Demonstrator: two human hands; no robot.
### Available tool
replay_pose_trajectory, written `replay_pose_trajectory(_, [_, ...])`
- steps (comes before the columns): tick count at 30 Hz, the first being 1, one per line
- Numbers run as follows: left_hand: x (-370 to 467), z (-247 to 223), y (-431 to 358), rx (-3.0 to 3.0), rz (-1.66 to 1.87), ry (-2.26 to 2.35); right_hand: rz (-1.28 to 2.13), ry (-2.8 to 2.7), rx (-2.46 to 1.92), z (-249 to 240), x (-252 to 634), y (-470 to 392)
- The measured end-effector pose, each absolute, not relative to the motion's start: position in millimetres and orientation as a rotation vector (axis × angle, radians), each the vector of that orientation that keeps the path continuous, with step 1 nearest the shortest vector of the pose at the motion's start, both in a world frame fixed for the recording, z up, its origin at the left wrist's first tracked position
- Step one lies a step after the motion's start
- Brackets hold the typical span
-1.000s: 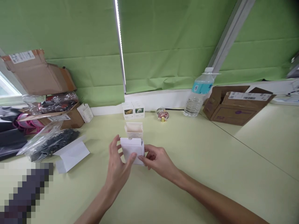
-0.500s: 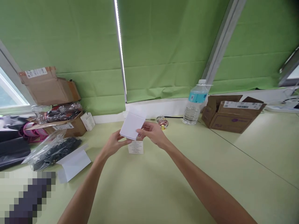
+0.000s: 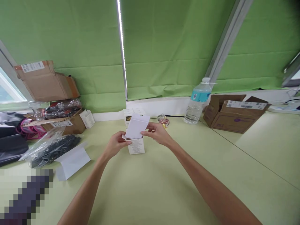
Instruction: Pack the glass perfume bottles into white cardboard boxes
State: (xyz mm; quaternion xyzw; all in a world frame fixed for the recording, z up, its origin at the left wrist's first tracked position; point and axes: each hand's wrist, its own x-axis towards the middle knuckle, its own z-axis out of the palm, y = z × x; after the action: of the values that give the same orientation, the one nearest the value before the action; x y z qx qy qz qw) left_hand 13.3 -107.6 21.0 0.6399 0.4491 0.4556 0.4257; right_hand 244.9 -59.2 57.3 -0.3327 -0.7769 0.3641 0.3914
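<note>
A small white box point(image 3: 136, 147) with printed text on its front stands on the green table, its top open and a printed flap raised behind. Over the opening is a folded white card point(image 3: 137, 126), tilted. My right hand point(image 3: 157, 133) pinches the card at its lower right edge, thumb in front. My left hand point(image 3: 117, 143) is closed at the left upper edge of the box, thumb on the front, by a small side flap. Whether it also touches the card is hidden.
Left: stacked cardboard boxes point(image 3: 47, 86), a bagged black item point(image 3: 56, 150), a folded white sheet point(image 3: 73, 162) and a small white carton point(image 3: 87, 119). Behind my right hand lies a small shiny bundle point(image 3: 163, 120). Right: a water bottle point(image 3: 197, 101) and an open cardboard box point(image 3: 236, 117).
The white card has shifted slightly right and now sits over the box opening. My left hand has moved to the box's edge, and more of the box and its raised flap shows.
</note>
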Motion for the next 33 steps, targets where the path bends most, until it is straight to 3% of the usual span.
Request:
replay_pose_trajectory(12, [27,18,-112,1.841,1.223,1.278,0.933,-2.14,-0.885,61,260,-50])
replay_pose_trajectory(28, [27,15,-113,1.908,1.217,1.351,0.706,-2.097,-0.857,68,244,-68])
replay_pose_trajectory(33, [28,16,-113,1.91,1.209,1.367,0.488,-2.1,-0.893,72,243,-72])
